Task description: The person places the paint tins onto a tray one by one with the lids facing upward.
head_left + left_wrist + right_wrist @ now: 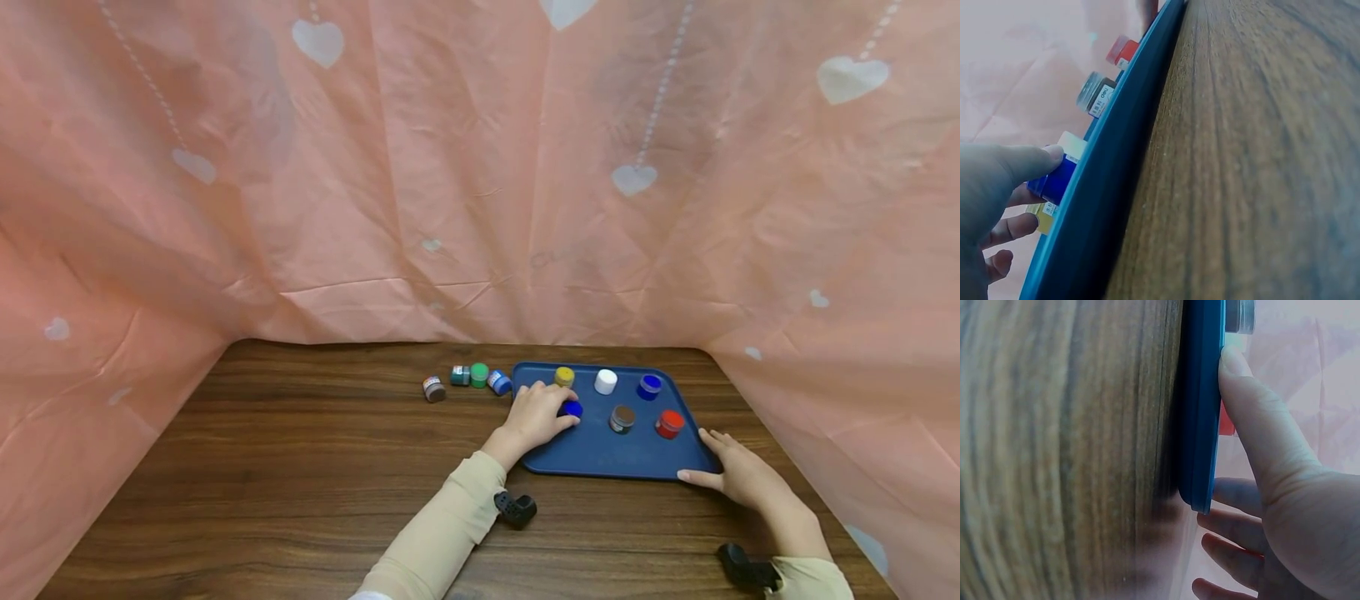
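Note:
My left hand [534, 417] is over the left side of a blue tray [600, 458], pinching a dark-blue paint jar [573, 409] between thumb and fingers. In the left wrist view that jar [1057, 181] is upright, right at the tray's rim. Just behind it sits a yellow paint jar [564, 376]. Also on the tray are a white jar [606, 382], another blue jar [649, 387], a brown jar [622, 419] and a red jar [670, 424]. At the tray's front right corner my right hand [742, 473] spreads, its extended thumb touching the rim.
Left of the tray, on the wooden table [300, 467], are a brown-filled jar [433, 389], a teal jar [460, 376], a green jar [479, 376] and a tilted blue jar [499, 382]. A pink curtain [480, 208] with hearts surrounds the table's back and sides.

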Available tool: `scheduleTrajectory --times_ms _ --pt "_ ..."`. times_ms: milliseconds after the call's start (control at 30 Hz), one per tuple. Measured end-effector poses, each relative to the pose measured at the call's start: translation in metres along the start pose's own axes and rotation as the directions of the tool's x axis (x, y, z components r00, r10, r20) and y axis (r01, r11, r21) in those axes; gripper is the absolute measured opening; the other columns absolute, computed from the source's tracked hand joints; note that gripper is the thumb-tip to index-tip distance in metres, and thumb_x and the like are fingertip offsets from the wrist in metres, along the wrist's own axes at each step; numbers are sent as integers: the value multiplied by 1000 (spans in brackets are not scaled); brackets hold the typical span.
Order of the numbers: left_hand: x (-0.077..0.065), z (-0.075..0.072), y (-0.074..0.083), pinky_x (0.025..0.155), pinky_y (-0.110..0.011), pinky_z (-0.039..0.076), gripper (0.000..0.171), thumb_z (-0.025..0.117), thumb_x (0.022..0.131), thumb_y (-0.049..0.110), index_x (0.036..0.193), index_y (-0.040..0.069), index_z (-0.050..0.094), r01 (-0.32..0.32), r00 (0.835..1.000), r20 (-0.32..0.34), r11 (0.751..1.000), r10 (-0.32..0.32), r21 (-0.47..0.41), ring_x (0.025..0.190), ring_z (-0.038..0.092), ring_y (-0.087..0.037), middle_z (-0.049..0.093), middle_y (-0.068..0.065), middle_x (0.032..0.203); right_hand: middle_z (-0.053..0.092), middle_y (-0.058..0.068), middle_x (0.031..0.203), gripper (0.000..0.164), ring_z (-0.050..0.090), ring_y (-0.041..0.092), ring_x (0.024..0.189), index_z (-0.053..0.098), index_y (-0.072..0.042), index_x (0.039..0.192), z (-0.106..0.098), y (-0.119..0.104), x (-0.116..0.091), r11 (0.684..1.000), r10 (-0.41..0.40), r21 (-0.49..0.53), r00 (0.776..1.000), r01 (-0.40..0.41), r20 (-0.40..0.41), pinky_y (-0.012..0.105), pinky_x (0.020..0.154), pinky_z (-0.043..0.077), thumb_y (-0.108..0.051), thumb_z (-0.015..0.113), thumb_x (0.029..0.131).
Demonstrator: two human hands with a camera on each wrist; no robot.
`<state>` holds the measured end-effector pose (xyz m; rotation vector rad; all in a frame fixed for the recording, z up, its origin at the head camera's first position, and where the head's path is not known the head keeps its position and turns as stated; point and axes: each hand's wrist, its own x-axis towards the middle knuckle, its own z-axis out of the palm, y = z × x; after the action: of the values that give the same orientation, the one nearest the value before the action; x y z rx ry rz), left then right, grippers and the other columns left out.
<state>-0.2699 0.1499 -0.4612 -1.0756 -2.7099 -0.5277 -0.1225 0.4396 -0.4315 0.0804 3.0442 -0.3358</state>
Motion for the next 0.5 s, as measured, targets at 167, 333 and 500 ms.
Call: scheduleTrajectory --times_ms 167,333,500 --pt "-1 -1 -1 71 -25 36 37 64 92 45 126 32 63 10 1000 12 1000 -10 -3 97 57 -14 66 11 126 34 47 139 97 33 65 126 39 15 140 1 -1 1 1000 -8 2 1000 8 -15 70 95 35 -58 68 82" --pt "-2 -2 0 70 -24 35 38 63 92 45 128 33 62 19 1000 16 1000 -19 5 98 56 -14 65 12 128 34 47 138 97 33 65 126 39 15 140 2 -2 2 1000 -10 2 1000 10 -13 70 95 35 -58 68 82" --pt "-2 -2 0 72 -25 35 38 62 93 45 129 32 62 18 1000 18 1000 -18 16 101 55 -14 64 12 130 33 47 139 98 32 65 126 38 15 140 1 -2 2 1000 -3 4 1000 3 -1 71 95 34 -58 67 82"
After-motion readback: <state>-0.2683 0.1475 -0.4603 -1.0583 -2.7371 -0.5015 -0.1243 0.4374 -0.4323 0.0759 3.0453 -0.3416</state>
